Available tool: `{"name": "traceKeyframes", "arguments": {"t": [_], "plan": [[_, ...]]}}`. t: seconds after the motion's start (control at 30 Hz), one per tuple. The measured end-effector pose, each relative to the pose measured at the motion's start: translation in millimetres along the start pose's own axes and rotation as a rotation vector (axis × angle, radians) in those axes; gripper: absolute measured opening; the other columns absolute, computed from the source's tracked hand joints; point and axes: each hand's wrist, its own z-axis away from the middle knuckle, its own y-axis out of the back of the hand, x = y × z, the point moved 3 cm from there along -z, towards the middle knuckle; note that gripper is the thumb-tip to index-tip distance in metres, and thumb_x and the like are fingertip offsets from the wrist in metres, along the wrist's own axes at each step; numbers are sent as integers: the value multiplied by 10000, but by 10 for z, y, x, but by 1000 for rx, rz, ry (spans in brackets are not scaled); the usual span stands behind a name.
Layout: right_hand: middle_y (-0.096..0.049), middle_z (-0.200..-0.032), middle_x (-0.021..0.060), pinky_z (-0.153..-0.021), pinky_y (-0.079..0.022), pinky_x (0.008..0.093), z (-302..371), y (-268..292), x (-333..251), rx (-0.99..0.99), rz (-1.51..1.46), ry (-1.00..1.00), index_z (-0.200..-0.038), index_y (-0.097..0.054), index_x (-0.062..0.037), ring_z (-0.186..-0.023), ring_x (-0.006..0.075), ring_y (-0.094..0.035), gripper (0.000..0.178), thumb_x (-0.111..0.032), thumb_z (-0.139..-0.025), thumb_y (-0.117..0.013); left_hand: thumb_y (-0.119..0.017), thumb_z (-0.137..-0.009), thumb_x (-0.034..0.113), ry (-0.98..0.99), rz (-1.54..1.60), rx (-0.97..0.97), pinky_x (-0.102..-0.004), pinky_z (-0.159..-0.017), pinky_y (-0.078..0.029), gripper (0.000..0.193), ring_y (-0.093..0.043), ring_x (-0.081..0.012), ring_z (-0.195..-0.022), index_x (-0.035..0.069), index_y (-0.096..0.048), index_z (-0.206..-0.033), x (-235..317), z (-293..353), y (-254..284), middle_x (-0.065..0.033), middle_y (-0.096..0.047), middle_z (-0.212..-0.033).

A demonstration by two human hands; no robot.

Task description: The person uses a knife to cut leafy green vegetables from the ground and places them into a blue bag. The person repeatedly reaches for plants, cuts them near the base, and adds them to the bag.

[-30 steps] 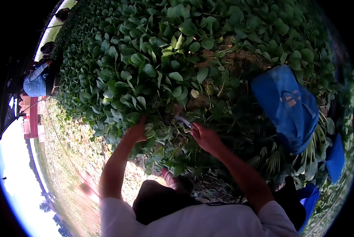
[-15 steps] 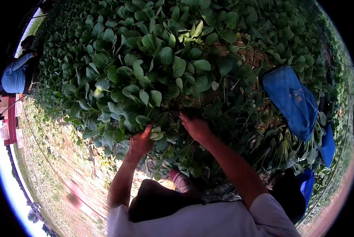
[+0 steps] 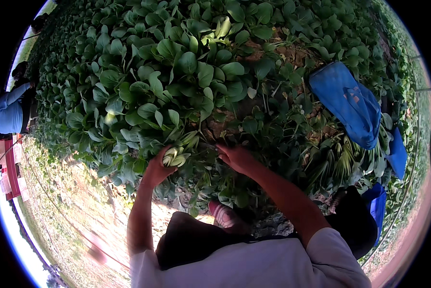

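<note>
My left hand (image 3: 159,168) is closed round a bunch of bok choy (image 3: 176,157), its pale stem ends turned toward me and its leaves pointing away. Just to the right, my right hand (image 3: 234,158) has its fingers curled together. From them a thin blade-like tool (image 3: 207,145) seems to point left toward the bunch; shadow hides its details. Dense growing bok choy plants (image 3: 186,65) stand right beyond both hands. A patch of bare soil (image 3: 216,126) shows between the plants just past the hands.
A blue bag (image 3: 345,103) lies on the plants at the right. Below it is a pile of cut greens (image 3: 338,161). My shoe (image 3: 222,215) is close below the hands. Another person in a blue top (image 3: 11,110) is at the far left, near red crates (image 3: 11,170).
My left hand has drawn slightly left and toward me, and the bunch's pale stem ends now show in it. The right hand has moved slightly down. The whole view has shifted a little.
</note>
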Motion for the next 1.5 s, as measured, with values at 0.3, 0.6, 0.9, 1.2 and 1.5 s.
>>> {"name": "traceKeyframes", "arguments": {"t": [0.3, 0.6, 0.9, 1.2, 1.5], "plan": [[-609, -926, -1, -686, -491, 287, -475, -76, -165, 71, -1179, -612, -1141, -546, -97, -797, 153, -585, 501, -436, -795, -673, -747, -661, -10, -110, -51, -39, -293, -854, -475, 799, -582, -165, -994, 84, -388, -1369, -133, 14, 99, -115, -593, -1171], [-558, -809, -14, -606, -453, 240, -111, 591, -599, 412, -1171, -433, -961, -575, -63, -655, 76, -520, 270, -231, -803, -715, -692, -702, 6, -292, -126, -79, -366, -831, -506, 869, -634, -333, -977, 158, -248, -1433, 684, 352, -279, -208, -619, -1097], [-505, -914, 68, -739, -441, 308, -423, 1780, -1693, 250, -131, -30, -984, -553, -16, -838, 171, -535, 277, -128, -787, -712, -722, -662, -60, -615, 419, 8, -308, -961, -399, 658, -464, -174, -1165, 3, -443, -1255, 1317, 52, 184, -106, -450, -1315], [-523, -658, 113, -557, -421, 354, -515, 2757, -1503, -9, 274, -57, -970, -498, -27, -578, 247, -545, 324, -288, -856, -652, -673, -741, -89, -461, 581, 197, -267, -929, -419, 668, -523, -144, -1049, 6, -373, -1330, 1256, -15, 710, -59, -527, -1192], [-634, -809, 165, -629, -486, 483, -65, 2236, 233, -29, 370, -231, -1029, -473, -50, -752, 379, -621, 301, -291, -870, -556, -699, -630, -12, -378, -472, 3, -391, -807, -493, 729, -608, -324, -910, 121, -444, -1300, 1791, 69, 310, -131, -615, -1013]]}}
